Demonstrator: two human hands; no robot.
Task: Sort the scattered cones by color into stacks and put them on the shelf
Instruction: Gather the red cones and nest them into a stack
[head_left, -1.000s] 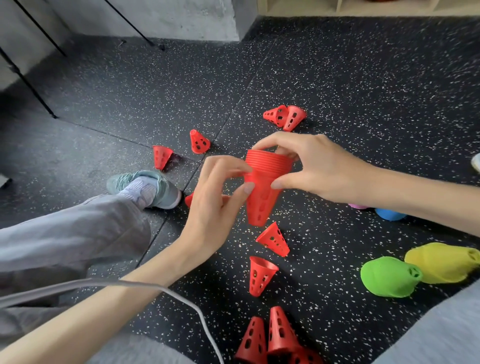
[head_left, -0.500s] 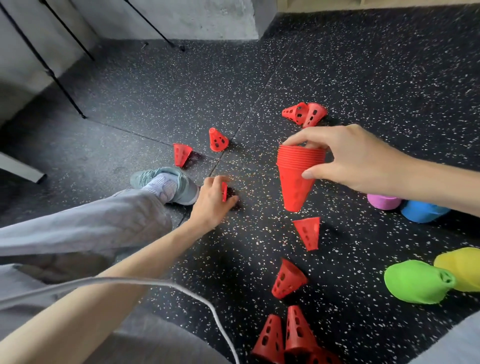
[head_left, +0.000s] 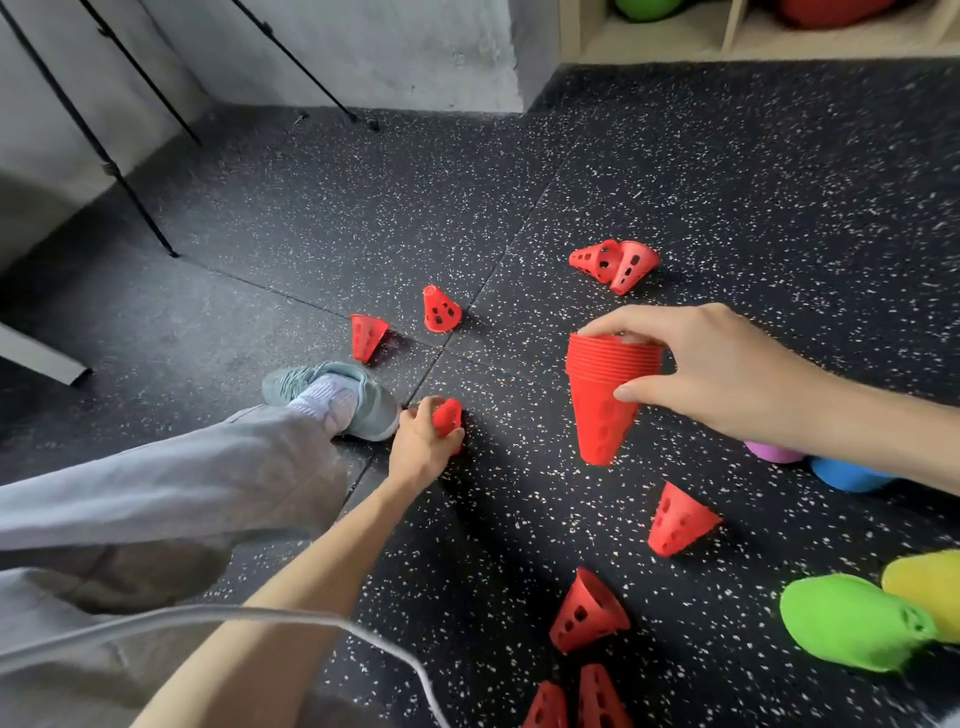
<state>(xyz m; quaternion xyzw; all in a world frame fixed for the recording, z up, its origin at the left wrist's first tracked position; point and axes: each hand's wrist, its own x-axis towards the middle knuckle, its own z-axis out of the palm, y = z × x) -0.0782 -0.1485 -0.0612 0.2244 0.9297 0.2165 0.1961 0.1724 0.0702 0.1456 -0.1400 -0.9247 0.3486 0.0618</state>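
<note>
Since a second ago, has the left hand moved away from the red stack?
Yes. The left hand has left the red stack and dropped to the floor beside the shoe, where it grips a loose red cone.

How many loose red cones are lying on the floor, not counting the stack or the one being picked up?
8: two touching beyond the stack, two beyond the shoe, two below the stack, two cut off at the bottom edge. More may lie out of view.

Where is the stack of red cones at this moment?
In the head view, the stack of red cones hangs tip down above the floor, right of centre, held at its rim by the right hand. A single red cone lies just below it.
</note>
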